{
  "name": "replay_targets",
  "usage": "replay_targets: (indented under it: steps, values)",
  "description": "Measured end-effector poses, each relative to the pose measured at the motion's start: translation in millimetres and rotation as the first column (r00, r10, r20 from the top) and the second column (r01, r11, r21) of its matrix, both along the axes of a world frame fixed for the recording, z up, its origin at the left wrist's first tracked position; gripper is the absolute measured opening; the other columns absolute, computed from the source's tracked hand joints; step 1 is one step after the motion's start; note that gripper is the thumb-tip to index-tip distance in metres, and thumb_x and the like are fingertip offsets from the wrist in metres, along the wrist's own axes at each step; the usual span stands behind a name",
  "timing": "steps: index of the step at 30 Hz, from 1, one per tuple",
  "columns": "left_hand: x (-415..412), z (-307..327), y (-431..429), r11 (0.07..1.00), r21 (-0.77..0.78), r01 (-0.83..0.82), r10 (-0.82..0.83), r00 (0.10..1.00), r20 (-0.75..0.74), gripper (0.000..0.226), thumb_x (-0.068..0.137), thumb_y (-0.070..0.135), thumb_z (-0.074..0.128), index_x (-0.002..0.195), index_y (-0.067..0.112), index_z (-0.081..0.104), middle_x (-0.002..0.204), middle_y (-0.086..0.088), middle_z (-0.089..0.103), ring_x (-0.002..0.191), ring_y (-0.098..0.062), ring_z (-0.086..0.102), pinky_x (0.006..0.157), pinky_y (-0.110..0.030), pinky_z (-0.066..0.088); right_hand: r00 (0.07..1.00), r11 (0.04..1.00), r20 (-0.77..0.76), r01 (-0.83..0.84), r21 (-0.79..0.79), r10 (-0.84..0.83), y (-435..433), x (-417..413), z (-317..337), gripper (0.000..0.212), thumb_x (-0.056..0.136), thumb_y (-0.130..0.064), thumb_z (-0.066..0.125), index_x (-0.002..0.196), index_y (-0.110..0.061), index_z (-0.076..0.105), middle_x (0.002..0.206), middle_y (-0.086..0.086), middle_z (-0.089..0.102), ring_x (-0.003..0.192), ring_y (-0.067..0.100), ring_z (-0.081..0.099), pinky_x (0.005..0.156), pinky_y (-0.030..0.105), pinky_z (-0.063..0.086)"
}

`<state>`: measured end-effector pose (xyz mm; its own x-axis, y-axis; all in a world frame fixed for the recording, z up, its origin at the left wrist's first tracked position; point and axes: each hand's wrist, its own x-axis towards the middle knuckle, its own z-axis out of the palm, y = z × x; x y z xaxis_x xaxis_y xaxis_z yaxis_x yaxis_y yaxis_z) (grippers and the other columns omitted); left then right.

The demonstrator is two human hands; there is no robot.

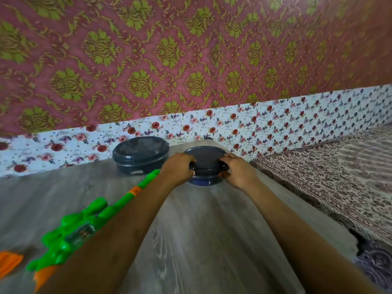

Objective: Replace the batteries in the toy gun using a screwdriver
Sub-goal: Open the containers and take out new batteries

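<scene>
Between left hand [180, 169] and right hand [238, 174], both gripping its lid rim, sits a dark container [204, 157]; toy gun [70, 227] lies untouched on the table [201, 234] left of them, no screwdriver visible, battery swap looks unstarted.

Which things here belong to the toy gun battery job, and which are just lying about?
Job: toy gun; right tub, lid held by left grip and right grip, contents unseen, probably supplies.
Lying about: left tub, lidded; patterned cloth at right.
</scene>
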<state>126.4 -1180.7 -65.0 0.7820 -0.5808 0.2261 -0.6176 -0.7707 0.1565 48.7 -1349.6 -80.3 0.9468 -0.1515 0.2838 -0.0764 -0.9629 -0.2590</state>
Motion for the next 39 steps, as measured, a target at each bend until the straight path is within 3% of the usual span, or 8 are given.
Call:
replay_targets:
  steps: [10,17,21,24,28,30,34,39]
  values:
    - [116.9,1.8,-29.2,0.995,0.09,0.031,-0.024,0.997,-0.076,0.052,0.084,0.024,0.063,0.134,0.014,0.048,0.131,-0.013,0.055,0.114,-0.028,0.054,0.093,-0.033,0.046,0.993,0.993,0.019,0.117,-0.018,-0.116,-17.1,122.0,-8.3,0.039,0.091,-0.022,0.047,0.13,-0.017,0.047,0.123,0.013,0.055,0.109,0.029,0.054,0.091,0.038,0.048]
    - [141.9,3.8,-23.0,0.998,0.044,0.041,-0.039,0.999,-0.038,0.051,0.086,0.021,0.06,0.133,0.009,0.045,0.135,-0.014,0.048,0.121,-0.03,0.049,0.099,-0.036,0.043,0.984,0.979,0.005,0.18,-0.098,-0.18,-12.7,162.0,-11.9,0.044,0.094,-0.023,0.044,0.137,-0.017,0.037,0.129,0.012,0.052,0.117,0.029,0.05,0.093,0.038,0.043]
    - [135.4,12.8,20.8,0.998,-0.053,-0.013,0.015,0.999,0.036,0.041,0.087,0.021,0.057,0.126,0.008,0.053,0.129,-0.015,0.053,0.115,-0.029,0.051,0.093,-0.032,0.043,0.976,0.985,0.142,0.173,-0.024,-0.168,9.3,161.4,-15.6,0.051,0.091,-0.023,0.047,0.139,-0.01,0.034,0.138,0.015,0.044,0.122,0.032,0.045,0.098,0.04,0.041]
    - [131.6,24.2,69.0,0.976,-0.127,-0.175,0.186,0.979,0.084,0.046,0.089,0.029,0.058,0.13,0.008,0.051,0.132,-0.017,0.051,0.117,-0.031,0.051,0.094,-0.036,0.043,0.964,1.0,0.266,0.016,-0.024,-0.009,44.6,149.8,-7.7,0.041,0.091,-0.022,0.048,0.13,-0.009,0.047,0.127,0.015,0.056,0.11,0.032,0.055,0.081,0.035,0.046]
    - [126.3,25.8,129.7,0.844,-0.253,-0.473,0.459,0.881,-0.113,0.057,0.092,0.035,0.056,0.139,0.006,0.041,0.144,-0.018,0.042,0.129,-0.034,0.042,0.102,-0.036,0.037,0.984,0.973,0.133,-0.14,0.185,0.116,103.3,151.6,-3.4,0.026,0.093,-0.034,0.047,0.099,-0.009,0.055,0.11,0.019,0.064,0.101,0.034,0.06,0.076,0.032,0.044]
    - [126.6,17.2,140.8,0.76,-0.334,-0.558,0.477,0.827,-0.298,0.062,0.093,0.036,0.054,0.141,0.002,0.035,0.147,-0.019,0.036,0.132,-0.035,0.038,0.103,-0.037,0.036,0.996,0.913,-0.003,-0.083,0.4,0.092,118.3,159.6,-4.5,0.044,0.095,-0.043,0.042,0.115,-0.006,0.052,0.124,0.02,0.057,0.113,0.035,0.054,0.087,0.033,0.042]
    - [127.2,-9.0,147.3,0.6,-0.488,-0.635,0.271,0.734,-0.623,0.06,0.094,0.039,0.052,0.139,0.002,0.037,0.141,-0.017,0.043,0.123,-0.036,0.047,0.091,-0.039,0.046,0.993,0.662,-0.095,0.026,0.749,0.068,136.0,170.8,-14.1,0.077,0.09,-0.058,0.04,0.143,-0.005,0.029,0.149,0.015,0.033,0.136,0.031,0.035,0.112,0.038,0.029]
    - [141.4,-19.2,157.0,0.418,-0.61,-0.674,0.13,0.708,-0.694,0.057,0.082,0.037,0.068,0.124,0.002,0.053,0.123,-0.017,0.059,0.104,-0.032,0.061,0.083,-0.043,0.056,0.997,0.532,-0.058,0.021,0.846,0.053,147.1,169.3,-10.0,0.073,0.085,-0.052,0.054,0.139,-0.006,0.037,0.145,0.013,0.04,0.13,0.03,0.043,0.109,0.042,0.035]
